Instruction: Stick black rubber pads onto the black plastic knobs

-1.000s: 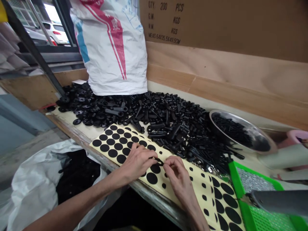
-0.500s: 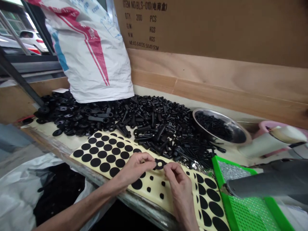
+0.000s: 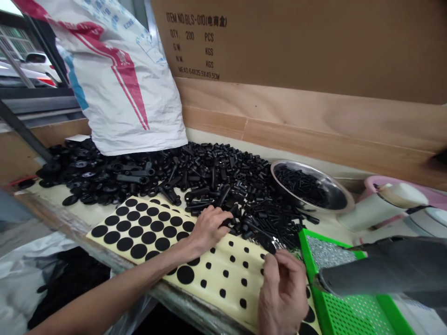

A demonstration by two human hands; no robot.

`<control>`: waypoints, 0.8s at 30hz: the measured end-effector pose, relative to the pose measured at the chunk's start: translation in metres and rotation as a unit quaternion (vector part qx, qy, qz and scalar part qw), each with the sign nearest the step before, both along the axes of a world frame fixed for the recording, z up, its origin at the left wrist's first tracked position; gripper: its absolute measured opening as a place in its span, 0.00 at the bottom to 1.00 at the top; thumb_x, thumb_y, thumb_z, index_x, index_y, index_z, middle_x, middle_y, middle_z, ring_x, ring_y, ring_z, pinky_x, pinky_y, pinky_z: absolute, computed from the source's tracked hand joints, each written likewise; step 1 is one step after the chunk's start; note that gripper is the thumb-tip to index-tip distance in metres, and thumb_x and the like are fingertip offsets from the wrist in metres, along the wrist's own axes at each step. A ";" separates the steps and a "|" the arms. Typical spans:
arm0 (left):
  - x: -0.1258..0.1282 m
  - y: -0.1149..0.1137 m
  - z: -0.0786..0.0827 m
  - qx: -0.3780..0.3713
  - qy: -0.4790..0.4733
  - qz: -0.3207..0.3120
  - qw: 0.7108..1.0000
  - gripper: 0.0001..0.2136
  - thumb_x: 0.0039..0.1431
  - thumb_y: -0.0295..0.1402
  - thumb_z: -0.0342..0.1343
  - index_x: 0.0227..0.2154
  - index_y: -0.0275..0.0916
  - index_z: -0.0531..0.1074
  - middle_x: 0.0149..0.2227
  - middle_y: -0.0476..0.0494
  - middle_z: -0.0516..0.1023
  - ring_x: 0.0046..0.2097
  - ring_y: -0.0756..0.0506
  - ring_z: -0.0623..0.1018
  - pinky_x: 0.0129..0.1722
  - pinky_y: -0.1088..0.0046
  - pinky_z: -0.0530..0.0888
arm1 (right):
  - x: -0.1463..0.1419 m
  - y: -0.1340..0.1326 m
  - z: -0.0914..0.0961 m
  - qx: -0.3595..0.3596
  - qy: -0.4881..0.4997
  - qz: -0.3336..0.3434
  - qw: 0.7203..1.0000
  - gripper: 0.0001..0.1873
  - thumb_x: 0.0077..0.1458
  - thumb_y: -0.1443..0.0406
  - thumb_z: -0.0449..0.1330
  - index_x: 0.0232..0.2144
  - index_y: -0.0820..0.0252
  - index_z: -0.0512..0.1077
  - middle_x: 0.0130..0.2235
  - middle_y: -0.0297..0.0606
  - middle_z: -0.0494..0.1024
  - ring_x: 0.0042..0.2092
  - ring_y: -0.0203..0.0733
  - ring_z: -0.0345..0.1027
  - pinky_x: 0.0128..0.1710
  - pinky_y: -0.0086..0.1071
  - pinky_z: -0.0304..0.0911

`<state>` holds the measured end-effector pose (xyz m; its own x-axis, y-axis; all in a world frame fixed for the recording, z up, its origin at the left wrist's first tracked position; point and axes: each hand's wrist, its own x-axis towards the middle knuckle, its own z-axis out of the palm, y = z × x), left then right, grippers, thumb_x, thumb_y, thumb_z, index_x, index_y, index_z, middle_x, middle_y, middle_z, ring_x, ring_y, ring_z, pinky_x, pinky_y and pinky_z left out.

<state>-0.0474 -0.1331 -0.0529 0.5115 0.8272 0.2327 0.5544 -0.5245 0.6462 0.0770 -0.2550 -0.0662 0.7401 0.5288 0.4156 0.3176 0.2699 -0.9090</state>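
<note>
Fingers of the left hand [image 3: 208,229] rest half-curled on the black parts [image 3: 223,179]; right hand [image 3: 283,292] fingers [image 3: 276,261] pinch together.

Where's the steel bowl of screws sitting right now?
Head view, right of centre toward the back of the bench: the steel bowl sits at the right edge of the pile of black parts, just behind the green tray.

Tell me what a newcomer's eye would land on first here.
A sprawling heap of black plastic parts covers the middle of the bench, in front of a white woven sack at back left. Nearer lies a yellow sheet of black round pads, where the left hand reaches across to the heap's edge.
</note>
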 end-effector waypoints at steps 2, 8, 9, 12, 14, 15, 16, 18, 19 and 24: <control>-0.004 -0.005 0.008 -0.073 -0.084 0.008 0.994 0.14 0.53 0.32 0.60 0.44 0.41 0.74 0.37 0.47 0.75 0.38 0.46 0.71 0.39 0.69 0.69 | 0.003 0.005 0.001 -0.045 0.077 0.057 0.994 0.13 0.55 0.60 0.62 0.42 0.54 0.68 0.42 0.38 0.69 0.43 0.41 0.66 0.42 0.36 0.64; -0.026 -0.049 0.027 -0.422 -0.402 0.002 0.813 0.17 0.54 0.37 0.62 0.46 0.38 0.72 0.33 0.47 0.74 0.28 0.52 0.70 0.25 0.78 0.67 | -0.029 0.018 0.008 -0.039 0.091 0.220 0.971 0.33 0.50 0.62 0.66 0.55 0.50 0.57 0.43 0.37 0.72 0.42 0.41 0.70 0.41 0.37 0.68; -0.030 -0.054 0.025 -0.442 -0.432 0.009 0.786 0.16 0.57 0.39 0.59 0.45 0.37 0.72 0.34 0.45 0.74 0.28 0.52 0.71 0.26 0.78 0.68 | -0.034 0.019 0.008 -0.037 0.090 0.223 0.970 0.32 0.51 0.63 0.65 0.55 0.50 0.57 0.42 0.36 0.73 0.41 0.40 0.70 0.41 0.37 0.68; -0.042 -0.063 0.016 -0.464 -0.501 0.044 0.729 0.14 0.61 0.37 0.56 0.47 0.36 0.69 0.35 0.43 0.75 0.30 0.51 0.75 0.29 0.77 0.71 | -0.042 0.019 0.005 -0.046 0.089 0.243 0.965 0.30 0.52 0.63 0.64 0.55 0.50 0.57 0.38 0.34 0.74 0.40 0.40 0.71 0.42 0.37 0.67; -0.051 -0.063 0.012 -0.471 -0.522 0.053 0.709 0.16 0.60 0.34 0.57 0.50 0.37 0.66 0.35 0.43 0.76 0.30 0.50 0.76 0.30 0.76 0.71 | -0.044 0.018 0.003 -0.051 0.081 0.261 0.961 0.29 0.53 0.63 0.63 0.55 0.50 0.57 0.36 0.33 0.75 0.40 0.39 0.71 0.43 0.37 0.66; -0.055 -0.063 0.010 -0.479 -0.528 0.048 0.700 0.17 0.60 0.33 0.57 0.51 0.38 0.64 0.36 0.43 0.76 0.30 0.50 0.77 0.30 0.76 0.72 | -0.044 0.018 0.002 -0.052 0.077 0.264 0.960 0.28 0.54 0.64 0.63 0.55 0.50 0.58 0.36 0.33 0.75 0.40 0.40 0.71 0.43 0.37 0.66; -0.058 -0.063 0.010 -0.487 -0.531 0.036 0.693 0.18 0.60 0.33 0.58 0.51 0.39 0.63 0.37 0.42 0.76 0.31 0.49 0.77 0.31 0.76 0.72 | -0.045 0.017 0.001 -0.054 0.074 0.265 0.960 0.28 0.54 0.64 0.63 0.54 0.50 0.58 0.37 0.34 0.76 0.41 0.40 0.71 0.44 0.37 0.66; -0.062 -0.062 0.012 -0.501 -0.533 0.009 0.682 0.18 0.59 0.32 0.59 0.51 0.38 0.64 0.39 0.41 0.76 0.32 0.48 0.78 0.32 0.75 0.73 | -0.048 0.016 0.000 -0.064 0.073 0.264 0.960 0.27 0.54 0.63 0.64 0.53 0.51 0.59 0.38 0.35 0.76 0.40 0.40 0.72 0.43 0.37 0.66; -0.064 -0.062 0.013 -0.508 -0.533 -0.004 0.677 0.18 0.58 0.31 0.59 0.51 0.37 0.65 0.40 0.41 0.76 0.33 0.48 0.79 0.33 0.76 0.73 | -0.050 0.016 0.000 -0.070 0.077 0.263 0.959 0.26 0.53 0.63 0.64 0.53 0.51 0.60 0.38 0.35 0.76 0.40 0.40 0.72 0.42 0.37 0.66; -0.070 -0.058 0.012 -0.509 -0.553 -0.003 0.659 0.13 0.62 0.33 0.55 0.48 0.34 0.70 0.37 0.38 0.77 0.33 0.47 0.79 0.31 0.76 0.73 | -0.051 0.015 0.005 -0.093 0.148 0.197 0.965 0.21 0.51 0.59 0.66 0.47 0.54 0.67 0.38 0.35 0.77 0.38 0.39 0.71 0.41 0.35 0.65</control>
